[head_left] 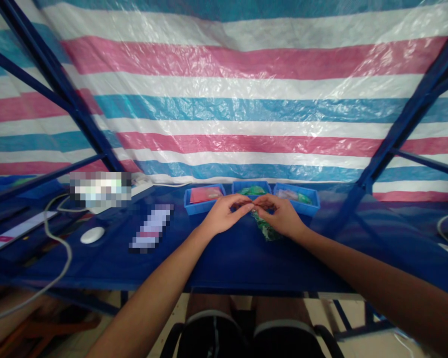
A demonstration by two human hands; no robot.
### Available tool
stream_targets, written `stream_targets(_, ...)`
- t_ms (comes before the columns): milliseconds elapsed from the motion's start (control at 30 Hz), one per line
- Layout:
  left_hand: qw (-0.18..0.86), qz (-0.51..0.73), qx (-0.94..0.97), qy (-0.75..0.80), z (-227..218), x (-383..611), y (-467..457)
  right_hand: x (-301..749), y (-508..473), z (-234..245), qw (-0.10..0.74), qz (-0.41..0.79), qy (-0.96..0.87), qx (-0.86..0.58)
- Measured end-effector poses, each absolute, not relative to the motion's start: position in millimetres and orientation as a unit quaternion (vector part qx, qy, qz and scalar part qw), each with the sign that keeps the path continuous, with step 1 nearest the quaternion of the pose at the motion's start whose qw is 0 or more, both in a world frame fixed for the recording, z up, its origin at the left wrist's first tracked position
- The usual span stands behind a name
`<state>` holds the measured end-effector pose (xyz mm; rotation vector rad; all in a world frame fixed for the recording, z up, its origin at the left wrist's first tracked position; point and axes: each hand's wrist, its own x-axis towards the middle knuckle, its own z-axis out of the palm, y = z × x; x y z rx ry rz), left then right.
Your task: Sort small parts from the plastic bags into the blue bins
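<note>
Both my hands meet over the blue table point(224, 258), just in front of three small blue bins. My left hand point(224, 213) and my right hand point(280, 215) each pinch the top edge of a small green plastic packet point(266, 229), which hangs down between them towards the table. The fingers of both hands are closed on it. The left bin point(203, 199) holds red packets, the middle bin point(251, 189) green ones, and the right bin point(296, 196) pale and green ones.
A white mouse point(92, 234) with its cable lies at the left, beside a blurred-out flat object point(151, 228) and a blurred box point(100, 189). Blue frame posts point(392, 144) rise on both sides. A striped tarp point(224, 99) hangs behind the table.
</note>
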<state>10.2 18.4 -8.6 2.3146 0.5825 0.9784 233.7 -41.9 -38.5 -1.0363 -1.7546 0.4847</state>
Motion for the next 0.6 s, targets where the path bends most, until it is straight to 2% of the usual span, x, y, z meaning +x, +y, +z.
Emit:
stream_targets(100, 0.287, 0.374, 0.849, 0.239, -15, 14, 22, 246, -36, -27, 0.473, 0.208, -0.744, -0.423)
stream_targets(233, 0.274, 0.394, 0.83, 0.283, -21, 13, 27, 283, -34, 10, 0.411, -0.021, -0.743, -0.528)
stream_targets(300, 0.275, 0.391, 0.831, 0.284, -21, 12, 26, 307, -33, 26, 0.333, -0.079, -0.714, -0.611)
stream_targets(367, 0.281, 0.384, 0.835, 0.275, -20, 10, 24, 328, -33, 34, 0.245, -0.065, -0.698, -0.67)
stream_targets(433, 0.28, 0.374, 0.843, 0.267, -19, 10, 21, 342, -34, 33, 0.191, -0.026, -0.713, -0.674)
stream_targets(600, 0.259, 0.354, 0.859, 0.265, -15, 11, 17, 344, -39, 17, 0.139, 0.007, -0.735, -0.664)
